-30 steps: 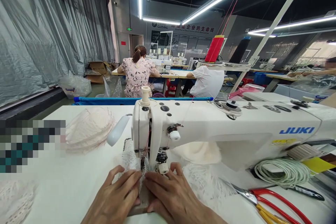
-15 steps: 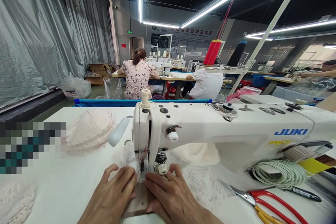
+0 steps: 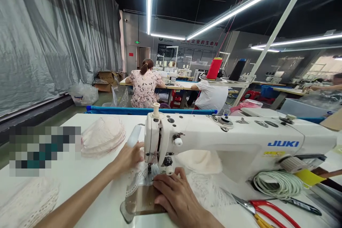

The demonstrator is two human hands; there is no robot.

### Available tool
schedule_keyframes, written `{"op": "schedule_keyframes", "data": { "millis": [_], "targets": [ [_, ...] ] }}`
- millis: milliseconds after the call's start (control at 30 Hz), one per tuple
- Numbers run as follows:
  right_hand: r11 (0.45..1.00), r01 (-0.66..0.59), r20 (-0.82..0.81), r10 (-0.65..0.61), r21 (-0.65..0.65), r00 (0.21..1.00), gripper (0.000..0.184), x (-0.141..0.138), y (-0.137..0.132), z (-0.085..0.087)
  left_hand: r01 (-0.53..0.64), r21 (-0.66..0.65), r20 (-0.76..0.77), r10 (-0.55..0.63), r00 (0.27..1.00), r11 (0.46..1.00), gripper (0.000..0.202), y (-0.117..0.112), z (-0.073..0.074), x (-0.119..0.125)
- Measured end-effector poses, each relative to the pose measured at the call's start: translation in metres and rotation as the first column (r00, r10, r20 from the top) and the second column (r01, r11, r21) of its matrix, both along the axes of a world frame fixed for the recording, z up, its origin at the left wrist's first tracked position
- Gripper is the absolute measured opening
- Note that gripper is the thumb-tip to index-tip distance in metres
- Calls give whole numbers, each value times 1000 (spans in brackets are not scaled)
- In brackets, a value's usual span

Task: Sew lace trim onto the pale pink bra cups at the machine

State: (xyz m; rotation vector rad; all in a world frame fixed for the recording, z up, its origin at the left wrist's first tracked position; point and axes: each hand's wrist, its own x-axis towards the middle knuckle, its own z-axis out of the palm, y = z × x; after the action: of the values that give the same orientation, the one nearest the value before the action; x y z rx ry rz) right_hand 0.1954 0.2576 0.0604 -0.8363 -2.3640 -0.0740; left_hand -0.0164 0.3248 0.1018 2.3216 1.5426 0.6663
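A white JUKI sewing machine [image 3: 213, 139] stands before me. My left hand [image 3: 130, 157] is at the left of its needle head, above a strip of white eyelet lace [image 3: 136, 182]; the fingers are bent, blurred and partly behind the head, so their hold is hidden. My right hand [image 3: 177, 192] lies low beside the presser foot [image 3: 150, 171], fingers stretched forward, thumb tucked lower, over the metal bed plate [image 3: 145, 201]. White fringed fabric [image 3: 205, 190] spreads to its right. A cream cloth piece [image 3: 200, 160] lies under the machine arm.
At left are a stack of pale pieces [image 3: 103, 136] and more eyelet lace [image 3: 32, 205]. Red-handled scissors [image 3: 269, 208], a coiled pale cord [image 3: 276, 185] and a black-handled tool [image 3: 306, 206] lie at right. Two people [image 3: 145, 83] sit beyond the blue bar [image 3: 120, 110].
My left hand has moved away from the front of the presser foot, forward and left beside the machine head, uncovering the lace. My right hand stays near the foot. The view has shifted slightly.
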Motion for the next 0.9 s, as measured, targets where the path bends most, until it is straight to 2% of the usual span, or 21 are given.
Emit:
{"op": "schedule_keyframes", "data": {
  "millis": [67, 133, 200, 233, 333, 367, 400, 433, 500, 600, 667, 733, 833, 900],
  "targets": [
    [999, -28, -34, 27, -31, 999, 35, 2, -2, 6, -20, -139, 27, 24, 999, 990, 22, -7, 2, -9],
    [991, -56, -53, 50, -123, 997, 32, 4, -7, 16, -1, -301, 56, 19, 998, 953, 28, -28, 9, -22],
    [954, -74, -80, 53, -292, 995, 32, 3, -17, 27, 52, -447, 113, -1, 994, 893, 29, -58, 19, -33],
    [915, -88, -97, 54, -393, 994, 40, 1, -22, 33, 81, -499, 159, -1, 987, 863, 29, -73, 26, -37],
    [738, -185, -195, 74, -650, 978, 78, -8, -37, 48, 253, -634, 422, 53, 905, 731, 36, -112, 40, -36],
    [680, -228, -244, 74, -696, 967, 81, -12, -41, 51, 300, -659, 488, 89, 868, 690, 40, -121, 42, -33],
    [630, -269, -299, 61, -728, 952, 76, -15, -45, 53, 330, -674, 528, 119, 841, 661, 44, -129, 43, -30],
    [584, -303, -348, 37, -753, 937, 64, -18, -47, 55, 341, -680, 546, 138, 826, 649, 47, -135, 43, -27],
    [464, -365, -411, 2, -807, 912, 40, -21, -52, 57, 334, -664, 574, 169, 801, 669, 50, -143, 41, -23],
    [195, -456, -467, -11, -868, 884, 39, -18, -61, 62, 328, -651, 608, 211, 765, 685, 51, -152, 43, -21],
    [92, -498, -503, -34, -862, 864, 40, -14, -68, 66, 329, -647, 616, 216, 758, 688, 49, -157, 49, -20],
    [67, -529, -533, -70, -846, 843, 41, -12, -75, 70, 345, -639, 629, 209, 749, 688, 50, -161, 55, -18],
    [94, -553, -560, -106, -828, 822, 43, -11, -81, 73, 380, -642, 668, 241, 704, 666, 49, -166, 60, -12],
    [112, -542, -553, -106, -833, 827, 43, -9, -83, 75, 410, -637, 702, 271, 659, 652, 49, -170, 57, -8]
  ]
}}
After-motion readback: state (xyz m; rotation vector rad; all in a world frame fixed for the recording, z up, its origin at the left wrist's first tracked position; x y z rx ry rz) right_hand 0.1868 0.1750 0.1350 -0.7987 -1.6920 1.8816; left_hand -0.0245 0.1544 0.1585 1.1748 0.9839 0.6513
